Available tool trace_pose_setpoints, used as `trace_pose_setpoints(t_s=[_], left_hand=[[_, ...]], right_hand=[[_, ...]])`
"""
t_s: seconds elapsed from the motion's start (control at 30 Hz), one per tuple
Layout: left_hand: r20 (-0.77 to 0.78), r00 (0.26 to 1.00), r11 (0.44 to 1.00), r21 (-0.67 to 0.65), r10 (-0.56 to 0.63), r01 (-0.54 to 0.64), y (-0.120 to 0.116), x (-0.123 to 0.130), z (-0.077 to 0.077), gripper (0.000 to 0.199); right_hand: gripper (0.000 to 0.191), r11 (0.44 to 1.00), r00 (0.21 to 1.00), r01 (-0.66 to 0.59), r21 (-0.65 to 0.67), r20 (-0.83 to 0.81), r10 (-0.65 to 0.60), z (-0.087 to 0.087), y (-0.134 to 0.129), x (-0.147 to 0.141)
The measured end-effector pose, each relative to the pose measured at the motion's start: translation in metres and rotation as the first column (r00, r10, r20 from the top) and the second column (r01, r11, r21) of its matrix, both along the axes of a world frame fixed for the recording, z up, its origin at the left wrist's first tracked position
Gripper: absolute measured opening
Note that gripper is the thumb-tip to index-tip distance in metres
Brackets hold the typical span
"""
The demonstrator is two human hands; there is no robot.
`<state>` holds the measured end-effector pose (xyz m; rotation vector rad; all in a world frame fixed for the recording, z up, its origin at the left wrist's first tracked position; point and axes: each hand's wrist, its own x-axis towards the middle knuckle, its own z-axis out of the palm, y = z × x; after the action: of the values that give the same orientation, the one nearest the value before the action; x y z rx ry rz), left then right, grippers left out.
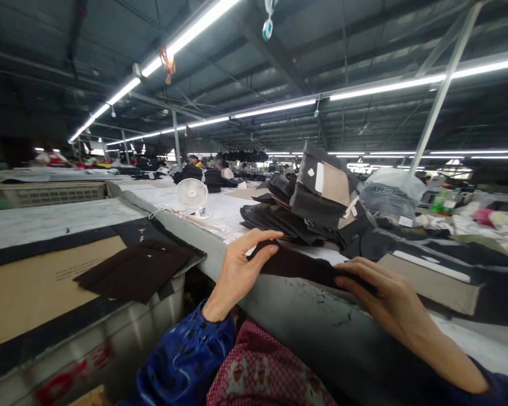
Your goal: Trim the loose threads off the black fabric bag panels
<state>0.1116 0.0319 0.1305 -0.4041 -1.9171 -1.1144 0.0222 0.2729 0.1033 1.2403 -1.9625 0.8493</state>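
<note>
The left hand [241, 276] pinches one end of a dark brown fabric panel [298, 265], the right hand [385, 299] curls over the other, at the bench [317, 321] edge beside stacked fabric pieces [309, 208].

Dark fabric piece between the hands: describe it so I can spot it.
On the long table, right of the white fan, sits a heaped dark fabric stack. In front, along the table edge, only one dark piece touches the left hand and right hand.
</note>
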Motion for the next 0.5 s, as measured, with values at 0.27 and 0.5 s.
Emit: trace_pose_setpoints(t_s=[0.27, 0.5], left_hand=[[-0.124, 0.987, 0.994, 0.057, 0.101, -0.094, -0.003, 0.016, 0.009, 0.015], [-0.122, 0.983, 0.985, 0.119, 0.135, -0.121, -0.006, 0.03, 0.014, 0.011]], right_hand=[[0.02, 0.999, 0.99, -0.034, -0.001, -0.14, 0.033, 0.027, -0.005, 0.01], [0.02, 0.998, 0.968, -0.049, 0.036, -0.245, 0.057, 0.039, -0.005, 0.018]])
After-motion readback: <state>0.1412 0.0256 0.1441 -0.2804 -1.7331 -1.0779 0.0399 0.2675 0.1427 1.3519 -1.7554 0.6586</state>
